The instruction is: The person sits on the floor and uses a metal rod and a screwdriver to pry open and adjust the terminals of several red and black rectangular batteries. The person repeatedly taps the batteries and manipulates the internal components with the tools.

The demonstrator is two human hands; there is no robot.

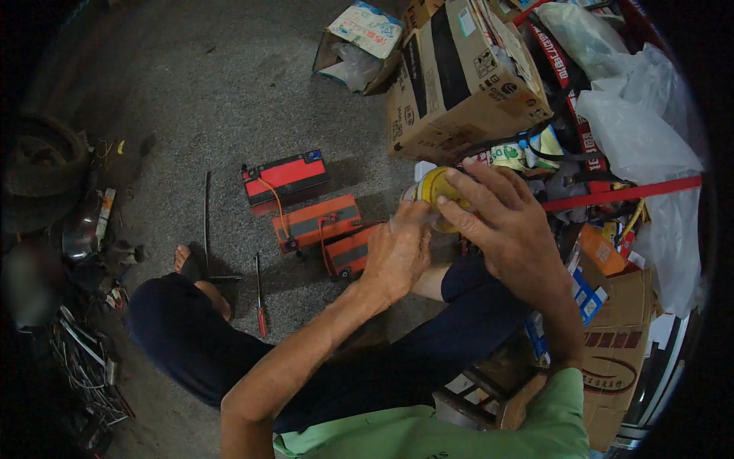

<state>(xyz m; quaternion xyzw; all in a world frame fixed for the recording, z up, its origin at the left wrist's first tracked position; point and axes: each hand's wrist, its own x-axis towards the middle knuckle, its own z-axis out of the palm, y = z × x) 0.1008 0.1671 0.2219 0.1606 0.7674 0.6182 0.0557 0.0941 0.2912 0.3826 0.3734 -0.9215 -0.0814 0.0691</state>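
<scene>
My left hand (399, 249) is wrapped round the side of a small round jar with a yellow lid (433, 184), raised above my knee. On the lid's other side lies my right hand (501, 218), its fingers bent over the yellow rim. The jar's lower part is mostly hidden by my fingers. Beyond my left hand, three block-shaped batteries sit on the ground: a red one (287, 180) and two orange-and-grey ones, the middle battery (319, 219) and the nearest battery (350, 252). Orange wires link them.
A red-handled screwdriver (261, 306) and a long thin metal rod (206, 218) lie left of the batteries. A large cardboard box (451, 84) stands far right, with plastic bags (642, 115) and clutter beside it. Tyres (42, 168) and scrap metal (84, 359) line the left.
</scene>
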